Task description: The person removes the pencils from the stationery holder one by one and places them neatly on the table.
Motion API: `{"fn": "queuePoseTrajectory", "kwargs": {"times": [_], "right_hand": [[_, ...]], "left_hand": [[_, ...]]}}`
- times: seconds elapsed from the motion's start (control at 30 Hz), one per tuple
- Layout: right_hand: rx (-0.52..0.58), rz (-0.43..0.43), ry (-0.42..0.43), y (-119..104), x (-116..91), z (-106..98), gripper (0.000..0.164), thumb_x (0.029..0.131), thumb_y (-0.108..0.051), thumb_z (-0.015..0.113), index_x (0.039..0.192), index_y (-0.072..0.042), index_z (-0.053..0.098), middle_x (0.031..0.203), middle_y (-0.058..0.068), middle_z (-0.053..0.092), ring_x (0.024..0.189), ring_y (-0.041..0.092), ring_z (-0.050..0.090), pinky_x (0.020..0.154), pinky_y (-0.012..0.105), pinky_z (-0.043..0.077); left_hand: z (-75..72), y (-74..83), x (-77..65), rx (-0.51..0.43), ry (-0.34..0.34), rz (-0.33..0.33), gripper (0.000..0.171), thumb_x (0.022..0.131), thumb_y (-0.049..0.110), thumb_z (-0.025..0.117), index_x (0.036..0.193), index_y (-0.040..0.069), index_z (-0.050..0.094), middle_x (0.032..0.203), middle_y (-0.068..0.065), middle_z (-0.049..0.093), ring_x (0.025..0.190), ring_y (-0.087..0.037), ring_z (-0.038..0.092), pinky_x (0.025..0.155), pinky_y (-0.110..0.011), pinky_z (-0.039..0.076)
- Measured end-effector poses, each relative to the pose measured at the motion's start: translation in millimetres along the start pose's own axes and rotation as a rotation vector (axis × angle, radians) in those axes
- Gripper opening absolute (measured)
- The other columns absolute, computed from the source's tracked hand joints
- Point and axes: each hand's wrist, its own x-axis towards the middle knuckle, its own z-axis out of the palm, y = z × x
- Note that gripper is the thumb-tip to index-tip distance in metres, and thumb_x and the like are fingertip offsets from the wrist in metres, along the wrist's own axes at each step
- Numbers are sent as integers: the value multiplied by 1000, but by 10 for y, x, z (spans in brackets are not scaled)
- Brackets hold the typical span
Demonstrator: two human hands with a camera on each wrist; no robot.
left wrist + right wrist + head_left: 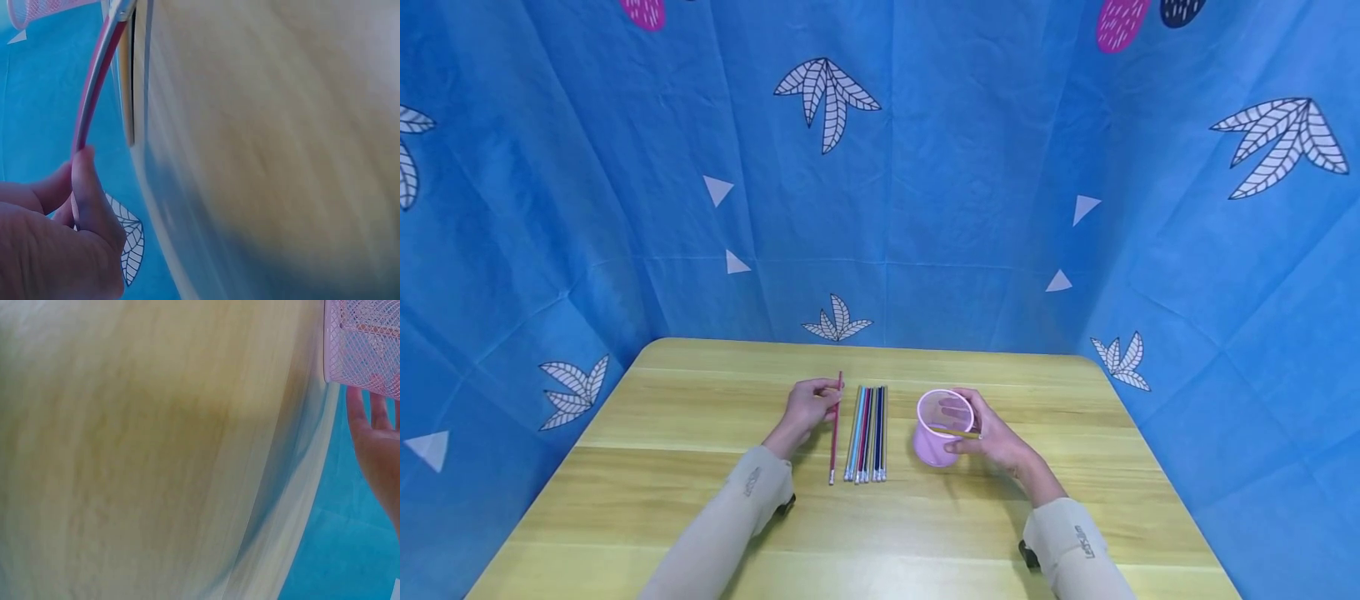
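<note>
My left hand (808, 408) pinches a red pencil (835, 442) between thumb and fingers, its silver eraser end pointing toward me. In the left wrist view, the same pencil (94, 87) rises from the fingertips. Just right of it lies a row of several pencils (867, 433), side by side, in gold, light blue, red and dark blue. My right hand (996, 437) grips a pink mesh pencil cup (934, 450) from its right side, thumb in front and fingers behind. A yellow pencil (955, 432) slants across the cup's opening, its end overlapping the hand.
The wooden table (700, 367) has rounded far corners. Blue patterned cloth (962, 208) hangs behind it and along both sides.
</note>
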Motion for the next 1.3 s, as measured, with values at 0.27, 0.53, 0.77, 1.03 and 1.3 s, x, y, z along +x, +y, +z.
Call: {"fn": "queuePoseTrajectory", "kwargs": {"times": [0.27, 0.53, 0.77, 1.03, 1.3], "right_hand": [[-17, -6, 3, 35, 16, -13, 94, 78, -1, 86, 155, -9, 32, 152, 26, 49, 136, 49, 49, 115, 57, 45], [-2, -7, -1, 50, 7, -1, 93, 79, -1, 85, 155, -9, 31, 152, 25, 48, 136, 49, 50, 112, 49, 50], [-1, 5, 6, 22, -5, -2, 94, 79, 0, 85, 155, -9, 31, 152, 25, 48, 136, 49, 49, 114, 58, 47], [-10, -2, 5, 15, 7, 1, 94, 79, -1, 85, 155, -9, 31, 152, 25, 48, 138, 49, 48, 117, 62, 42], [-11, -8, 1, 6, -3, 0, 95, 79, -1, 85, 155, -8, 30, 152, 26, 48, 137, 49, 48, 116, 62, 44]], "left_hand": [[55, -25, 77, -7, -3, -32, 28, 97, 1, 66, 125, 2, 70, 108, -18, 69, 81, -21, 68, 70, -25, 65], [111, -21, 91, 41, 6, -41, 29, 98, 2, 66, 126, 1, 70, 103, -19, 70, 70, -15, 64, 61, -24, 62], [149, -13, 115, 53, -10, -52, 26, 97, 3, 67, 123, 1, 71, 100, -18, 72, 67, -14, 64, 61, -24, 63], [165, 4, 126, 72, -29, -51, 24, 97, 3, 68, 121, 0, 71, 96, -17, 71, 68, -15, 64, 59, -24, 63], [182, 13, 119, 73, -88, -62, 24, 95, 0, 69, 119, -3, 70, 91, -16, 70, 69, -16, 65, 64, -26, 65]]}}
